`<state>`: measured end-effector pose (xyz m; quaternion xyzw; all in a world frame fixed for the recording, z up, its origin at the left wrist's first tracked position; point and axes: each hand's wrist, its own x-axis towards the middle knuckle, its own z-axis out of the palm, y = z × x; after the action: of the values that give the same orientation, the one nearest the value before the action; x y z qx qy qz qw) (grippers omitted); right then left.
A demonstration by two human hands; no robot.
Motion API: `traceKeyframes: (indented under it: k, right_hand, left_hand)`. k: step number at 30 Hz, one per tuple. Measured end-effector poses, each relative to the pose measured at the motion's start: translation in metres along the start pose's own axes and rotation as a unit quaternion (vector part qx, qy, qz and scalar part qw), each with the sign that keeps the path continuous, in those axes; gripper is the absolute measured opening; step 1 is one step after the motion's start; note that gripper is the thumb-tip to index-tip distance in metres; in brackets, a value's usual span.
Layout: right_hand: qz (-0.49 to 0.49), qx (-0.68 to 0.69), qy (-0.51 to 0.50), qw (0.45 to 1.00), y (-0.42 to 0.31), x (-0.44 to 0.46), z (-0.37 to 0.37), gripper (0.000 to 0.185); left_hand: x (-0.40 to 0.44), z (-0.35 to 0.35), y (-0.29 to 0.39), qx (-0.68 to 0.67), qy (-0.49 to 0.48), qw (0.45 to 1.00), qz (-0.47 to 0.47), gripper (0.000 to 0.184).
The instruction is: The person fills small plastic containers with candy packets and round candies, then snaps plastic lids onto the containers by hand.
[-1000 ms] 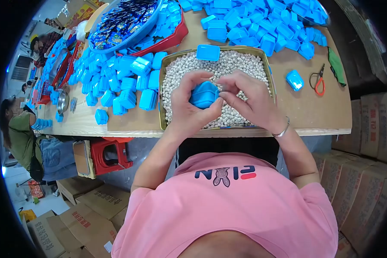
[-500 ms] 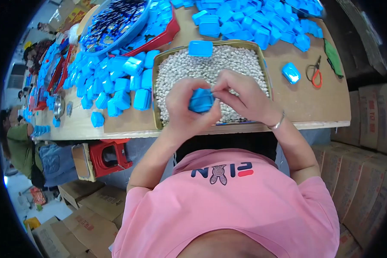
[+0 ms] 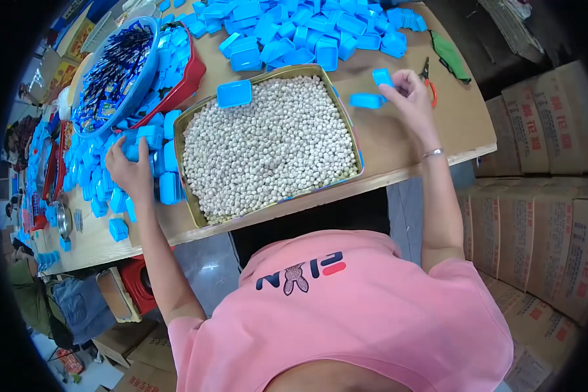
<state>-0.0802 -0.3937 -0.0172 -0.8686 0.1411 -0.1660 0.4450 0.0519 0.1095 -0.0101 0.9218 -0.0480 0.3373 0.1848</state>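
My left hand (image 3: 130, 171) reaches over the heap of closed blue boxes (image 3: 98, 176) at the left, fingers spread near one box (image 3: 151, 136); its contact with that box is unclear. At the right, my right hand (image 3: 408, 98) pinches a small blue box (image 3: 382, 78) between thumb and fingers. Just below and left of it, another blue box (image 3: 367, 100) appears blurred over the cardboard. Between my hands stands a rectangular tin (image 3: 358, 147) full of whitish round pellets (image 3: 268, 144). An open blue tray (image 3: 234, 94) rests at the tin's far edge.
Many open blue trays (image 3: 300, 29) are piled at the back. A blue basin (image 3: 155, 39) of dark blue packets and a red tray (image 3: 199, 68) stand at the back left. Orange-handled scissors (image 3: 432, 91) and a green cloth (image 3: 449, 55) lie right. Cartons (image 3: 529, 228) are stacked beside the table.
My hands have moved apart, the left to the closed boxes and the right to the cardboard with a blue box. The view has turned, so the tin shows farther left and tilted.
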Motion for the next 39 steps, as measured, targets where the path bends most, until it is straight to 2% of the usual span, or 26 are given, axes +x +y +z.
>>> traceKeyframes:
  k: [2, 3, 5, 7, 12, 14, 15, 17, 19, 20, 22, 28, 29, 30, 31, 32, 33, 37, 39]
  right_hand:
    - [0.033, 0.24, 0.002, 0.97, -0.007, -0.001, 0.002, 0.025]
    - [0.032, 0.24, 0.004, 0.97, -0.004, -0.001, 0.0, 0.025]
    - [0.002, 0.102, 0.054, 0.993, 0.01, 0.0, -0.008, 0.023]
    - [-0.027, -0.038, 0.097, 0.994, 0.023, 0.002, -0.012, 0.022]
    - [-0.048, 0.027, 0.054, 0.997, 0.025, -0.017, 0.001, 0.027]
    - [-0.124, 0.046, 0.013, 0.991, -0.032, -0.027, 0.009, 0.026]
    - [-0.126, 0.058, -0.001, 0.99, -0.061, -0.035, 0.016, 0.026]
    - [-0.091, 0.098, -0.196, 0.972, -0.106, -0.05, 0.037, 0.024]
    - [-0.084, 0.079, -0.269, 0.956, -0.115, -0.058, 0.063, 0.023]
    - [-0.084, 0.084, -0.271, 0.955, -0.118, -0.058, 0.072, 0.023]
    - [-0.07, 0.007, -0.325, 0.943, -0.123, -0.058, 0.087, 0.024]
    - [-0.072, -0.021, -0.295, 0.953, -0.129, -0.068, 0.113, 0.022]
    - [0.02, 0.111, -0.327, 0.938, -0.121, -0.063, 0.113, 0.022]
    - [0.112, 0.241, -0.351, 0.898, -0.112, -0.057, 0.113, 0.022]
    - [0.199, 0.365, -0.365, 0.833, -0.106, -0.053, 0.112, 0.023]
    - [0.28, 0.479, -0.369, 0.745, -0.101, -0.05, 0.111, 0.023]
    - [0.28, 0.479, -0.367, 0.746, -0.1, -0.05, 0.109, 0.023]
    - [0.328, 0.585, -0.377, 0.639, -0.104, -0.054, 0.104, 0.027]
    - [0.323, 0.573, -0.393, 0.643, -0.105, -0.055, 0.107, 0.026]
  left_hand:
    - [0.003, 0.003, -0.006, 0.076, 0.009, 0.994, 0.084, 0.038]
    - [0.004, 0.002, -0.005, 0.075, 0.01, 0.993, 0.085, 0.038]
    - [0.005, -0.002, -0.002, 0.039, 0.03, 0.994, 0.1, 0.039]
    - [0.004, -0.007, 0.002, 0.007, 0.047, 0.993, 0.111, 0.04]
    - [-0.009, -0.026, 0.048, -0.07, 0.039, 0.991, 0.109, 0.042]
    - [-0.018, -0.034, 0.07, -0.147, -0.049, 0.986, 0.068, 0.04]
    - [-0.022, -0.038, 0.081, -0.207, -0.118, 0.969, 0.063, 0.032]
    - [-0.03, -0.055, 0.11, -0.184, -0.303, 0.934, 0.032, 0.024]
    - [-0.041, -0.068, 0.135, -0.166, -0.424, 0.89, 0.016, 0.021]
    - [-0.051, -0.066, 0.138, -0.199, -0.416, 0.886, 0.047, 0.021]
    - [-0.062, -0.064, 0.151, -0.199, -0.383, 0.898, 0.082, 0.02]
    - [-0.073, -0.034, 0.161, -0.234, -0.412, 0.88, 0.014, 0.02]
    - [-0.071, -0.034, 0.164, -0.299, -0.4, 0.866, -0.032, 0.023]
    - [-0.069, -0.036, 0.167, -0.361, -0.386, 0.845, -0.078, 0.025]
    - [-0.067, -0.037, 0.17, -0.421, -0.371, 0.819, -0.125, 0.028]
    - [-0.065, -0.038, 0.172, -0.477, -0.353, 0.787, -0.17, 0.031]
    - [-0.064, -0.039, 0.172, -0.478, -0.354, 0.786, -0.169, 0.031]
    - [-0.058, -0.045, 0.164, -0.556, -0.317, 0.762, -0.1, 0.046]
    - [-0.058, -0.043, 0.16, -0.556, -0.339, 0.754, -0.081, 0.05]
